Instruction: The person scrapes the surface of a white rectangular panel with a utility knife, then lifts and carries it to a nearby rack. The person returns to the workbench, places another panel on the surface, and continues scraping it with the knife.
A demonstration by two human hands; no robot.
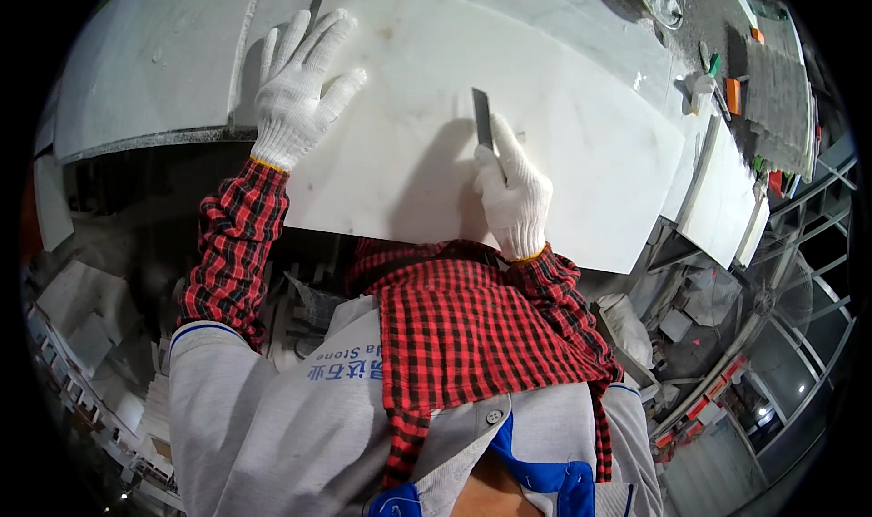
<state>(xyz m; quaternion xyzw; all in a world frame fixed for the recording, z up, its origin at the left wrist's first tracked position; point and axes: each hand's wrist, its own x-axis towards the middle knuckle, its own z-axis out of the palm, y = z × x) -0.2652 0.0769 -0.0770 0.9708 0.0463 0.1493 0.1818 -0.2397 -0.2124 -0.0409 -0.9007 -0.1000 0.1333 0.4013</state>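
A large white marble-like slab [409, 90] with faint brownish stains lies before me. My left hand [300, 95], in a white knitted glove, rests at the slab's left edge with its fingers spread and holds nothing. Over the slab's right half is my right hand [516, 190], gloved alike. It is closed on a thin, flat grey scraper blade [482, 118] that points away from me. Fingers cover the blade's lower end, and whether its tip touches the slab I cannot tell.
Another pale slab [154, 54] lies to the left across a narrow gap. At the far right, small tools [704, 86] and an orange block [733, 96] sit near stacked grey sheets [777, 99]. A caged fan [772, 295] stands at the right, and cluttered stone pieces [86, 304] at the left.
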